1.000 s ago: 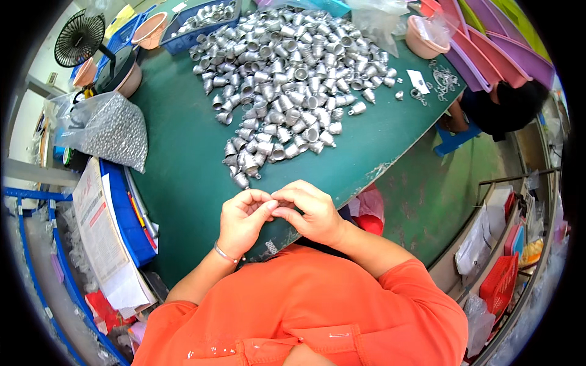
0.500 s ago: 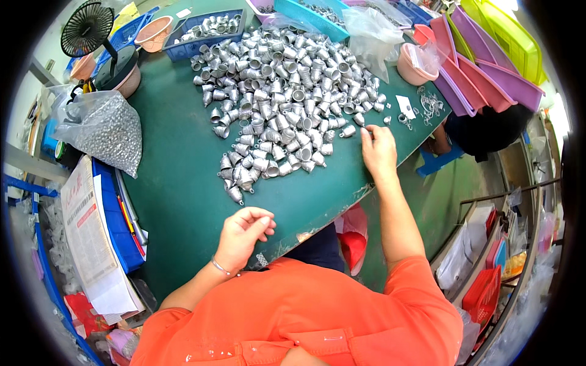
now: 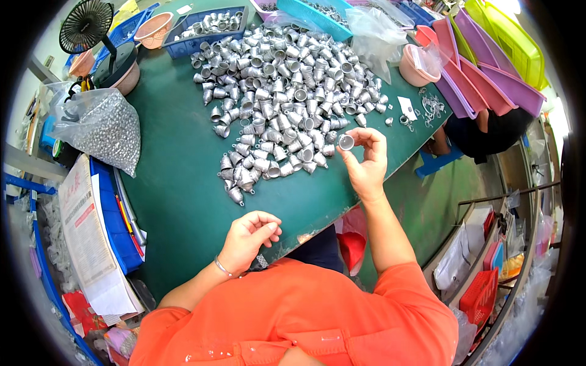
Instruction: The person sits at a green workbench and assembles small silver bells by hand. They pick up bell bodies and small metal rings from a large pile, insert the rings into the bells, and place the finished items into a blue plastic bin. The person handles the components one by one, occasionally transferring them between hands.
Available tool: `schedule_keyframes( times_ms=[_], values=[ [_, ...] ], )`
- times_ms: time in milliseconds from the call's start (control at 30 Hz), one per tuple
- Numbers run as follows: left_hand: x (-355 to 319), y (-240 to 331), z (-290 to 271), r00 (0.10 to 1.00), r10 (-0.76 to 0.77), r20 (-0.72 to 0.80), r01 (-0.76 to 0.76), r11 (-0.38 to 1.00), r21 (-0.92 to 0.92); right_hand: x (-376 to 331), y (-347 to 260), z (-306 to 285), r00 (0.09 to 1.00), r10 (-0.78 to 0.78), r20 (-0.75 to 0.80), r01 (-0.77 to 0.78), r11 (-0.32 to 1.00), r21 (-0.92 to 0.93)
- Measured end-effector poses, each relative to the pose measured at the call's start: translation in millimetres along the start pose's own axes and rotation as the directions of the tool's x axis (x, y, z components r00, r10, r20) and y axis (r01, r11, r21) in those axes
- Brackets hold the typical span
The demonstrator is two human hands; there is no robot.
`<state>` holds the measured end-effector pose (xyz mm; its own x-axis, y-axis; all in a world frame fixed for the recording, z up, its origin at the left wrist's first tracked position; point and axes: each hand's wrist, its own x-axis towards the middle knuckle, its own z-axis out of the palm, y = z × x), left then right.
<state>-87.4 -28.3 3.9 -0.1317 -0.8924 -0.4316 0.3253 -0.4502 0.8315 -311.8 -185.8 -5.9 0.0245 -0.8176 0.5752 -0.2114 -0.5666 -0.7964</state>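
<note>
Between the thumb and fingertips of my right hand (image 3: 369, 168) is a small silver metal bell (image 3: 346, 143), its open mouth turned toward me. It is held just off the right edge of a large heap of similar bells (image 3: 281, 113), many with a little loop on top. My left hand (image 3: 249, 239) is near the table's front edge, below the heap, its fingers curled and the thumb pressed to them. Whatever it may hold is too small to make out. The green table (image 3: 177, 158) lies under both.
A plastic bag of small silver beads (image 3: 107, 131) and a fan (image 3: 85, 27) stand at left. Coloured baskets (image 3: 317, 15) line the back. Stacked colourful trays (image 3: 482, 67) rise at right, near another person's dark-haired head (image 3: 500, 134). Small metal rings (image 3: 432, 107) lie nearby.
My right hand has picked up a bell at the heap's right edge and drawn it a little left and nearer. My left hand has shifted slightly, fingers still curled.
</note>
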Motion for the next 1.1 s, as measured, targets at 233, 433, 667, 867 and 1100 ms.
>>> schedule_keyframes(
  times_ms=[233, 433, 667, 867, 1100],
  values=[
    [-1.9, -0.1, -1.2, 0.999, -0.037, 0.016, 0.038, 0.999, -0.023, 7.4, -36.3, -13.6, 0.759, 0.565, 0.324, -0.497, 0.182, 0.848],
    [-4.4, -0.1, 1.7, 0.999, -0.029, 0.017, 0.029, 1.000, -0.004, 16.2, -5.0, 0.3, 0.849, 0.505, 0.157, -0.515, 0.857, 0.027],
    [-8.2, -0.8, 1.4, 0.999, -0.040, 0.019, 0.041, 0.999, -0.009, 23.4, -19.0, 25.7, 0.822, 0.497, 0.276, -0.141, 0.649, -0.748],
    [-7.1, -2.4, 2.6, 0.999, -0.034, 0.042, 0.035, 0.999, -0.028, 12.2, -16.6, 12.1, 0.820, 0.490, 0.297, -0.375, 0.851, -0.368],
    [-3.0, -11.9, -2.7, 0.989, -0.101, 0.105, 0.120, 0.974, -0.195, -14.3, -30.5, 12.8, 0.914, 0.246, 0.323, -0.368, 0.838, 0.403]
  ],
)
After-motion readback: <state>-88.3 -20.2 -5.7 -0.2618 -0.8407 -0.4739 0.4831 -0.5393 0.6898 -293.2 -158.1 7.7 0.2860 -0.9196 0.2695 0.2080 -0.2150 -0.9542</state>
